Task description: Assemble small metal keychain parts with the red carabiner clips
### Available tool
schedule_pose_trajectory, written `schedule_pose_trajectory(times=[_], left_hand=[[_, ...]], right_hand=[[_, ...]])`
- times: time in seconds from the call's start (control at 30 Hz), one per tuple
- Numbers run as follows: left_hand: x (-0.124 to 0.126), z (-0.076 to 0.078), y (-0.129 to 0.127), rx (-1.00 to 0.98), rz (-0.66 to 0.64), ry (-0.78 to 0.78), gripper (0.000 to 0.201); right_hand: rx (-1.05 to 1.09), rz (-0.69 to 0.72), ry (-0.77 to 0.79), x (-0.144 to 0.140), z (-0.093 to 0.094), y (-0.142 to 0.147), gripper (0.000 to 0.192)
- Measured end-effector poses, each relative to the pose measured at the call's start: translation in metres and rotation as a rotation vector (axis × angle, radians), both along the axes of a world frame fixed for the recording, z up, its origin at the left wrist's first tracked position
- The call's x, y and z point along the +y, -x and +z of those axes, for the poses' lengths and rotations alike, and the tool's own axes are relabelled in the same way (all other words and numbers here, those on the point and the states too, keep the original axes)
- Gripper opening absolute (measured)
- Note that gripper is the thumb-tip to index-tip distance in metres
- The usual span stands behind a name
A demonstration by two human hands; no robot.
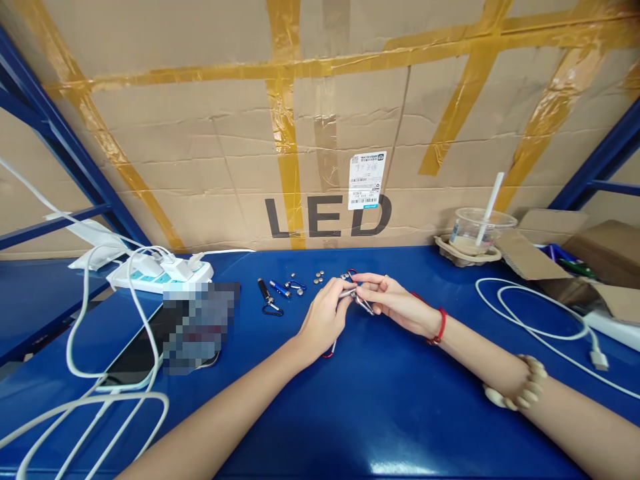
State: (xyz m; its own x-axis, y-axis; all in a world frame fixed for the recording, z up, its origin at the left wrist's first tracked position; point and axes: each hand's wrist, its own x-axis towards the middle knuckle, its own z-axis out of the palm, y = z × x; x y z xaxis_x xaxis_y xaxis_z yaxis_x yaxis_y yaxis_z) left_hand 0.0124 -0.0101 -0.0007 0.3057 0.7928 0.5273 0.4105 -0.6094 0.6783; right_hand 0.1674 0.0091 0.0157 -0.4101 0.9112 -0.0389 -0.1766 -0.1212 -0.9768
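Note:
My left hand is closed, pinching a slim silver keychain flashlight at the middle of the blue table. At its other end, the fingers of my right hand are closed around it, near a silver clip. A red clip shows just behind my fingers, and another red-ended clip sticks out below my left hand. To the left lie a black keychain flashlight and a blue keychain flashlight, both with clips. Several button cells are scattered beside them.
At left, a white power strip, looping white cables and a phone lie on the table. On the right are a plastic cup in a carton holder, a coiled cable and an open box. A large carton stands behind.

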Motion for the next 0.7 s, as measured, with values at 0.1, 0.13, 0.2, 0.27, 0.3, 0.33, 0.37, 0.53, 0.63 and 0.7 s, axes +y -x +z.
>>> schedule_pose_trajectory(times=[0.1, 0.13, 0.2, 0.27, 0.3, 0.33, 0.37, 0.53, 0.63, 0.7], left_hand=[[-0.0002, -0.0015, -0.0010, -0.037, -0.018, 0.034, 0.014], [-0.0003, -0.0017, -0.0014, -0.054, -0.023, 0.043, 0.014], [-0.0007, -0.0015, -0.0020, -0.085, -0.031, 0.058, 0.015], [-0.0012, -0.0007, -0.0022, -0.102, -0.031, 0.068, 0.016], [-0.0014, -0.0002, -0.0022, -0.103, -0.028, 0.070, 0.016], [-0.0016, 0.0001, -0.0020, -0.101, -0.025, 0.070, 0.016], [-0.0018, 0.0003, -0.0018, -0.098, -0.024, 0.069, 0.015], [-0.0009, -0.0016, -0.0006, -0.077, -0.048, 0.058, 0.015], [-0.0002, -0.0025, -0.0001, -0.068, -0.066, 0.050, 0.018], [-0.0002, -0.0022, 0.0003, -0.051, -0.064, 0.023, 0.022]], right_hand=[[0.007, 0.005, 0.023, -0.0011, 0.0005, 0.0010, 0.027], [0.023, -0.002, 0.028, -0.0011, 0.0008, 0.0012, 0.026], [0.052, -0.021, 0.038, -0.0005, 0.0013, 0.0015, 0.026], [0.072, -0.040, 0.046, 0.0005, 0.0011, 0.0015, 0.027], [0.076, -0.045, 0.048, 0.0011, 0.0006, 0.0013, 0.027], [0.080, -0.048, 0.049, 0.0016, -0.0002, 0.0011, 0.027], [0.085, -0.047, 0.050, 0.0021, -0.0010, 0.0008, 0.027], [0.083, 0.015, 0.123, 0.0040, -0.0043, -0.0033, 0.025], [0.068, 0.044, 0.198, 0.0051, -0.0040, -0.0058, 0.020], [0.060, 0.064, 0.240, 0.0057, -0.0034, -0.0065, 0.016]])
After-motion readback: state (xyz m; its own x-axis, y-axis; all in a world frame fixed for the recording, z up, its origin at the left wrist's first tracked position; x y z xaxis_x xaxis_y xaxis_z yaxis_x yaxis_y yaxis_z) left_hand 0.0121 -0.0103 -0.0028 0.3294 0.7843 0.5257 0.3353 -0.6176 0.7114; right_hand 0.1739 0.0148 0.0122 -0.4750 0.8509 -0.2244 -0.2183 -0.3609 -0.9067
